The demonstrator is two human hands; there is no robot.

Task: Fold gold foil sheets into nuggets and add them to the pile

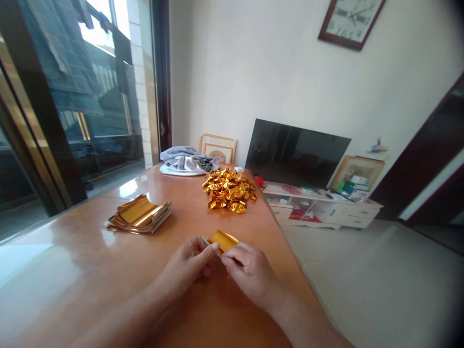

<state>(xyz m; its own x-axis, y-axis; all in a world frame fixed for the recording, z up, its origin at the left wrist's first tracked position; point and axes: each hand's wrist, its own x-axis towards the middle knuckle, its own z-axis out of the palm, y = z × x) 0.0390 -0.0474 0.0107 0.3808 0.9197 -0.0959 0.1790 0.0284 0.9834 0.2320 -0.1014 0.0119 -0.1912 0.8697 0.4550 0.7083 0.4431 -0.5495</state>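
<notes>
Blue cloth (pixel 68 63) hangs past the glass at far left, over there by the window side. Then the table (pixel 90 270), brown, glossy, and on its left part a stack (pixel 139 215) of gold foil sheets, edges uneven, tops curling. Far end: grey-white bundle (pixel 184 162) of fabric, lying loose.

Left hand (pixel 192 261): thumb on top, fingers curled under, closed on the left edge of a sheet (pixel 223 240). That sheet is gold, bent, held between both hands near the table's near edge, with the stack off to its left. Straight beyond it, a heap (pixel 230 191) of crumpled-looking gold pieces, well apart from the stack. Right hand (pixel 252 270): thumb and fingers pinched together on the sheet's near right side, thumbs close to each other.

Further right, a dark TV (pixel 295 152) stands on a white cabinet (pixel 337 215); clock (pixel 352 21) above.
</notes>
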